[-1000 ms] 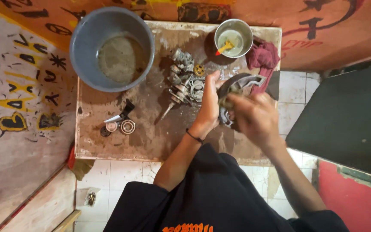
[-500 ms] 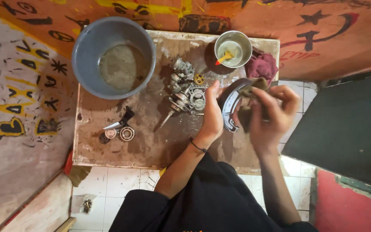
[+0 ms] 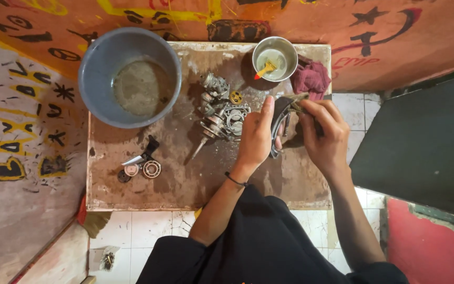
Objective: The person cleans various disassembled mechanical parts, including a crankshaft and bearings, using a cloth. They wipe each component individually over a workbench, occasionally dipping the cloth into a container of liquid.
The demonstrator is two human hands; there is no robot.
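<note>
Gripping a curved dark brake shoe over the stained board, the left hand closes round its edge while the right hand pinches a small cloth against it. Just left lie engine parts; a grey basin sits farther left.

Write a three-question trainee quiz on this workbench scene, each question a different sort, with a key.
1. True or false: the left hand grips the curved brake shoe.
2. What stands in the small metal cup? A) brush B) spoon C) wrench
3. Fill in: the right hand presses a ____ against the shoe.

Key: 1 true; 2 A; 3 rag
</note>
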